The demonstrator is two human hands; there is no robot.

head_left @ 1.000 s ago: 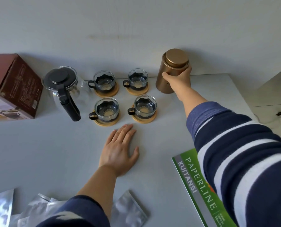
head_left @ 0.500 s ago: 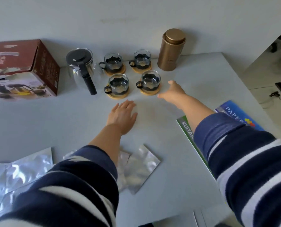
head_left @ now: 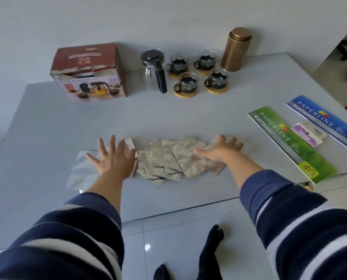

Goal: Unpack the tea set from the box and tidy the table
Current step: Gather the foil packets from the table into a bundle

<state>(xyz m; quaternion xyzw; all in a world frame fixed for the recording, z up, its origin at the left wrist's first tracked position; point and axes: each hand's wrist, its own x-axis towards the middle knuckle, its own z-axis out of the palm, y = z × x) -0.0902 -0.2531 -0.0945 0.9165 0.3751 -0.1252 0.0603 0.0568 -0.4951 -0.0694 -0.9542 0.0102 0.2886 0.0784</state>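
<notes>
Several silver foil packets (head_left: 168,158) lie spread in a row near the table's front edge. My left hand (head_left: 114,158) rests flat with fingers spread on the left end of the row, over a larger foil bag (head_left: 81,172). My right hand (head_left: 219,151) lies flat on the right end. At the back stand a glass teapot (head_left: 154,70) with a black lid and handle, several glass cups (head_left: 186,83) on wooden coasters, and a bronze canister (head_left: 236,49). The red tea set box (head_left: 89,72) sits at the back left.
A green receipt book (head_left: 290,142) and a blue one (head_left: 326,122) lie at the right, with a small purple card (head_left: 308,133) between them. The grey table's (head_left: 47,126) front edge is just below the packets. Tiled floor and my dark-socked feet (head_left: 209,253) show below.
My right hand let go of the bronze canister and both hands drew back from the cups to the foil packets near the front edge. The view pulled back and down.
</notes>
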